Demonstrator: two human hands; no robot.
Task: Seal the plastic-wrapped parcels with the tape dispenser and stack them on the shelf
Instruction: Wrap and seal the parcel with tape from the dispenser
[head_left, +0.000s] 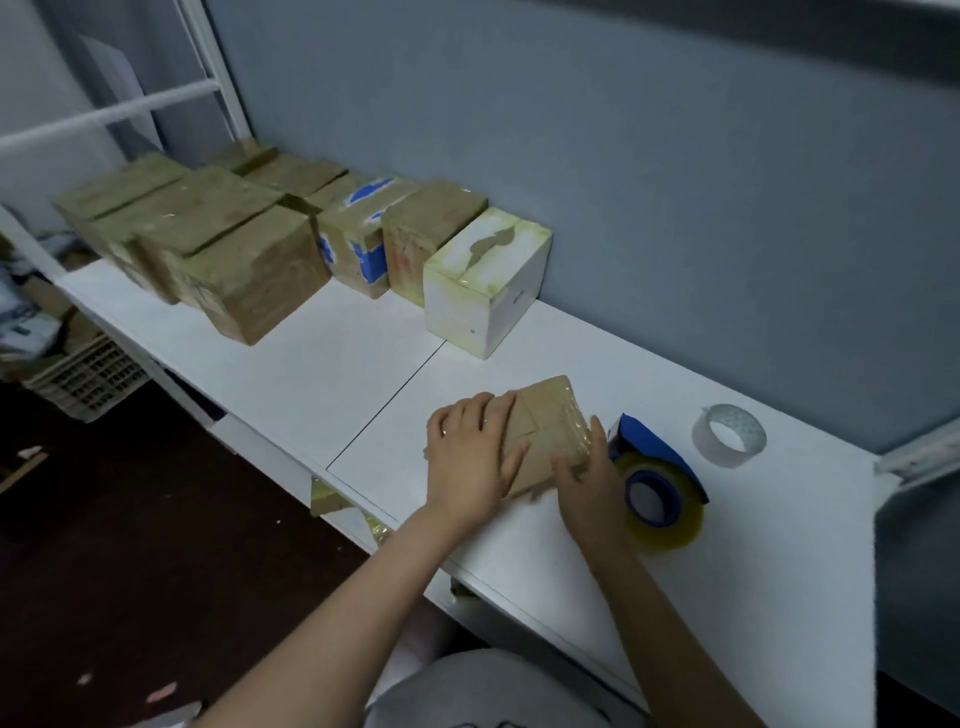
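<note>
A loose clear tape roll (702, 445) lies flat, well apart from a slatted crate (88, 376) on the dark floor (130, 545).

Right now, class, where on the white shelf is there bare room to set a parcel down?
Bare: the white shelf between the brown stack, the white box and the left hand; also along the wall between white box and tape roll. Crowded: parcel, right hand and tape dispenser sit close together.

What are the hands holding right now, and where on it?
The parcel: the left hand presses flat on its top, the right hand grips its near right corner. The tape dispenser lies unheld.
</note>
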